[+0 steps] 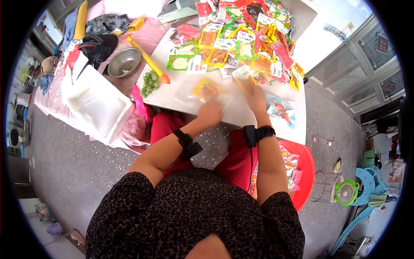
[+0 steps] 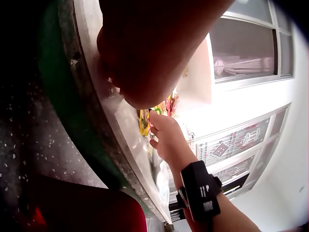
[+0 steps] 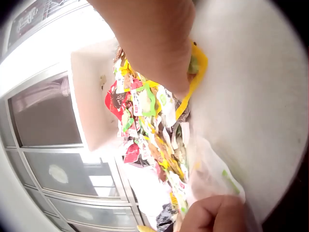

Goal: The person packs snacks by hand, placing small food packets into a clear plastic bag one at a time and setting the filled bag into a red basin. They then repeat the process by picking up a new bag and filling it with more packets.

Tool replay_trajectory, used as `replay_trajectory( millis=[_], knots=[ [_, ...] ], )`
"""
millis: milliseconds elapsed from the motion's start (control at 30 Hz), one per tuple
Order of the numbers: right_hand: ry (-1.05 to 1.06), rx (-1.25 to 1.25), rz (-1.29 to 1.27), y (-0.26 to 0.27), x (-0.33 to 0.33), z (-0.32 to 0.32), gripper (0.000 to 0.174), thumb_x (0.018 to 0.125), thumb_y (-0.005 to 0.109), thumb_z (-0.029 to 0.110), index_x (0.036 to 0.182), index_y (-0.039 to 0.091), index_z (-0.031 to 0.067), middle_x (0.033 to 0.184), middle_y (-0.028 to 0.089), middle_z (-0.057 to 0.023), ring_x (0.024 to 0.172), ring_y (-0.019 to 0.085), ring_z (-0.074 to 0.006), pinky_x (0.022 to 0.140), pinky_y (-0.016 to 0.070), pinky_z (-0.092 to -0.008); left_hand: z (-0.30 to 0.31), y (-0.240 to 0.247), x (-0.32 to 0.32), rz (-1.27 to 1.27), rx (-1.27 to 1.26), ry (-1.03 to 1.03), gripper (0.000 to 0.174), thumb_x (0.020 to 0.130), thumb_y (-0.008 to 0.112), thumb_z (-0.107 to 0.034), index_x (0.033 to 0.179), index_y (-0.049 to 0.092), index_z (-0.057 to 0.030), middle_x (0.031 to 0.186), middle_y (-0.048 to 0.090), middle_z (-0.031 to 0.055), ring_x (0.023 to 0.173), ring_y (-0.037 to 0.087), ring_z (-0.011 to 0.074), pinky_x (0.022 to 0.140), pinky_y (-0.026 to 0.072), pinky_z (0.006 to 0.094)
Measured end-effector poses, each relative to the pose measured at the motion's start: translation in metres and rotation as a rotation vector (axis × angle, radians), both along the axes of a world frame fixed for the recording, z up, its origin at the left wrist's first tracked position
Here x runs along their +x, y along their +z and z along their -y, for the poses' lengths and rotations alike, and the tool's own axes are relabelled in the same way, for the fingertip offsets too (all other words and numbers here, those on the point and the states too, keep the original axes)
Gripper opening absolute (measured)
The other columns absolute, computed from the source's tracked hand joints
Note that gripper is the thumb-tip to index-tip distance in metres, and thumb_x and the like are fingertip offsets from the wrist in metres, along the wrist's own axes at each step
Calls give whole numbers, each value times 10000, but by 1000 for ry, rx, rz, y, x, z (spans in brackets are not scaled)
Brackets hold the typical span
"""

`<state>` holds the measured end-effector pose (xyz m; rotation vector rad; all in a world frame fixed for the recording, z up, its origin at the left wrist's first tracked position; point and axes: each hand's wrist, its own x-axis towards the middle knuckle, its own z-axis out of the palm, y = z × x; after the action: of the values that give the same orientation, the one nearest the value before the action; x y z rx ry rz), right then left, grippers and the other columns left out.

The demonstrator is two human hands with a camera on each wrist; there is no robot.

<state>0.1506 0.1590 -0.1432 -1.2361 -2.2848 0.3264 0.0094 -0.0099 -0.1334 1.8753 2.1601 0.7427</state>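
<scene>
At the table's near edge, the left hand grips a clear plastic bag; a blurred yellow-edged packet shows in or behind it. To its right, the right hand pinches another yellow-edged packet, also visible in the right wrist view. In the left wrist view, the right hand has its fingers on that yellow packet. The left fingers are curled at the bag's edge in the right wrist view; their tips are partly hidden. Beyond both hands lies a heap of colourful food packets.
Green grapes and a yellow stick lie on the table's left side. A clear packet rests near the right forearm. Left are a metal bowl and a white foam box. A red tub stands below right.
</scene>
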Motion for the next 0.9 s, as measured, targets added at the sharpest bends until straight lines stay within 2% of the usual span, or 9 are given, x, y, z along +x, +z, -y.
replay_trajectory(
  millis=[167, 267, 367, 467, 567, 667, 700, 800, 900],
  knots=[
    [-103, 20, 228, 14, -16, 15, 362, 679, 539, 253, 957, 462, 34, 981, 497, -178, 940, 462, -329, 748, 405, -416, 2, 3, 1, -26, 24, 14, 170, 680, 437, -197, 655, 505, -43, 681, 515, 153, 690, 494, 317, 612, 395, 429],
    [-97, -43, 179, -1, -17, 3, 277, 705, 502, 220, 903, 469, 29, 918, 521, -181, 849, 506, -330, 726, 419, -406, 2, 1, 0, -19, 34, -3, 176, 685, 434, -200, 657, 507, -42, 686, 518, 154, 701, 493, 320, 617, 395, 431],
    [-44, 27, 130, 4, -3, 6, 203, 719, 461, 166, 858, 478, 19, 846, 540, -186, 738, 526, -355, 685, 441, -385, 5, 3, 0, 5, 53, -11, 181, 690, 433, -202, 655, 506, -40, 684, 516, 157, 691, 492, 327, 614, 393, 435],
    [7, -262, -454, -22, 14, -6, 208, 777, 471, 164, 908, 491, 4, 820, 551, -64, 713, 556, -176, 576, 457, -289, 6, 9, 0, -10, 41, -46, 190, 701, 428, -207, 662, 506, -38, 685, 514, 156, 679, 492, 330, 610, 393, 431],
    [-48, -853, -892, 50, 18, 63, 187, 793, 471, 134, 935, 493, 14, 802, 538, -36, 678, 544, -128, 540, 456, -268, 6, 12, 1, 81, 15, -2, 197, 706, 438, -219, 671, 509, -38, 689, 514, 154, 680, 495, 332, 608, 395, 425],
    [4, -944, -874, 49, 33, 84, 156, 789, 468, 96, 926, 500, 29, 808, 541, -48, 673, 546, -136, 528, 472, -276, 7, 15, 1, 185, 65, -3, 194, 704, 459, -229, 710, 519, -45, 724, 521, 147, 708, 503, 326, 611, 399, 421],
    [15, -940, -889, 41, 38, 86, 180, 796, 454, 116, 948, 496, 31, 804, 534, -40, 655, 535, -104, 520, 474, -253, 10, 15, 2, 167, 79, 0, 190, 691, 467, -218, 724, 527, -41, 737, 524, 153, 719, 506, 325, 619, 404, 417],
    [26, -949, -1009, 25, 51, 91, 197, 796, 457, 105, 969, 480, 12, 811, 532, -49, 661, 537, -111, 532, 478, -252, 14, 14, 5, 94, 80, 3, 197, 665, 486, -195, 761, 543, -33, 764, 531, 165, 739, 513, 324, 634, 415, 410],
    [18, -944, -987, 19, 56, 97, 203, 796, 462, 100, 969, 472, -4, 798, 533, -48, 640, 539, -113, 523, 473, -233, 13, 13, 6, 13, -23, 9, 203, 677, 478, -207, 770, 534, -35, 772, 531, 162, 746, 512, 322, 640, 411, 413]
  ],
)
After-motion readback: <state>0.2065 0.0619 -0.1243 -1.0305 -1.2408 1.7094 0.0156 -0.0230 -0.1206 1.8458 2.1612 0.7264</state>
